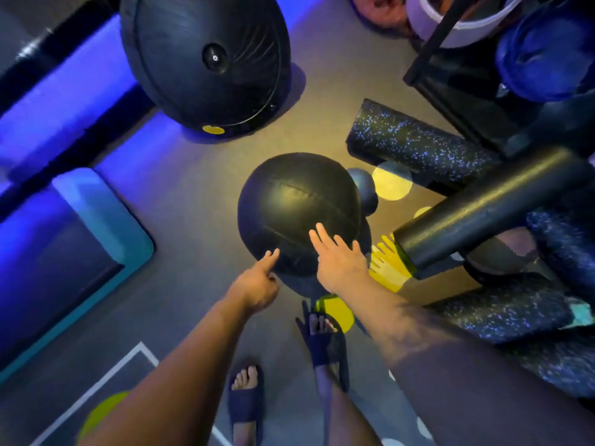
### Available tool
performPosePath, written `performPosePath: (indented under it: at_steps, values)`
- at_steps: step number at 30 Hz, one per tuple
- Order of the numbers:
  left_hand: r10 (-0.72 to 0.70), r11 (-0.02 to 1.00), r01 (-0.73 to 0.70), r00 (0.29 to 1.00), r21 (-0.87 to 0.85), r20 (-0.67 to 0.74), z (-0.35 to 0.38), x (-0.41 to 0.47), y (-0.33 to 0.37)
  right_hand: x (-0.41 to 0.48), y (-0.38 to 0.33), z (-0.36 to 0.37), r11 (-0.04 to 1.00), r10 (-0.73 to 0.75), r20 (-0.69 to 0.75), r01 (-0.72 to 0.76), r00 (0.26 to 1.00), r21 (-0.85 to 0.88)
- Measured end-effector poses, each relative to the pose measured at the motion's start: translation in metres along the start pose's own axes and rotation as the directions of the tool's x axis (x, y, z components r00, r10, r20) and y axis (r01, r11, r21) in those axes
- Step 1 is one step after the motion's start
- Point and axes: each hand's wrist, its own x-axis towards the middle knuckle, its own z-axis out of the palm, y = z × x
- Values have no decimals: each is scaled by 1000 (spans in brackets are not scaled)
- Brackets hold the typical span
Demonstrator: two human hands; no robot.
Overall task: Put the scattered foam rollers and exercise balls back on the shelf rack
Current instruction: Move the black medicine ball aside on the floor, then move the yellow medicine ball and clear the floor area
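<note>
**Two hands on one black ball, nothing lifted yet**

Two hands are reaching down to the seamed black ball (pixel 299 214) sitting on the floor right in front of them. The left hand (pixel 257 284) is mostly curled with just the index finger out, its tip touching the ball's near-left edge. The right hand (pixel 338 259) is spread flat and open, fingers resting on the near top. Neither is actually holding anything.

Looks like a stitched medicine ball to me, so probably heavy and a bit squashy, with a matte skin that shouldn't slip much. I'd cup it low on both sides, palms under the curve, not pinch from the top.

Just right of the right hand lies a smooth black foam roller (pixel 483 207), speckled rollers (pixel 418 146) beyond it. Those should be light. The shelf rack (pixel 457 101) stands further out to the right.
</note>
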Motion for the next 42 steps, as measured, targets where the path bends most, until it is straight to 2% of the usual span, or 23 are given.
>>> performPosePath:
  at_steps: [5,7,9,11,13,15,17,19,21,23,25,28,33,35,38,42]
  values:
    - [-92,958,54,988,-281,-124,0,-41,4,-23,0,-4,995,26,121,-14,992,-98]
    - [-115,930,55,983,-362,-146,4,-57,0,-32,11,5,996,64,169,-74,984,56]
    - [-135,926,84,984,-368,-115,17,-72,-11,-49,22,21,970,56,121,-82,991,227]
    - [-164,927,142,986,-347,-33,42,-88,-26,-71,30,41,957,123,79,-139,989,255]
    - [-184,915,184,982,-359,33,79,-104,-47,-99,25,62,949,177,129,-204,976,242]
    - [-190,850,194,980,-490,58,117,-127,-66,-131,5,88,976,111,243,-152,964,159]
    - [-191,615,196,977,-764,97,155,-158,-85,-167,-23,118,967,79,356,-159,931,200]
    - [-199,342,179,973,-923,115,193,-195,-112,-203,-48,161,927,80,375,-207,924,313]
    - [-242,112,122,966,-986,92,231,-237,-145,-237,-73,202,936,9,334,-125,942,329]
    - [-295,-75,41,954,-996,61,270,-286,-187,-269,-104,236,966,-30,329,-57,944,251]
    - [-385,-185,-34,922,-982,41,313,-344,-237,-314,-148,258,993,-84,281,56,956,106]
    - [-527,-302,-188,850,-935,-1,397,-441,-327,-389,-218,312,988,-142,331,155,933,-12]
    - [-777,-349,-268,618,-898,118,562,-616,-450,-507,-314,455,937,-282,412,341,866,-75]
    - [-820,-391,-298,542,-871,183,611,-676,-478,-555,-346,501,922,-306,454,379,837,-76]
    - [-832,-426,-337,510,-840,218,644,-722,-512,-622,-397,539,903,-389,443,430,808,8]
    - [-832,-403,-400,535,-823,148,632,-699,-553,-641,-450,566,861,-480,427,505,766,63]
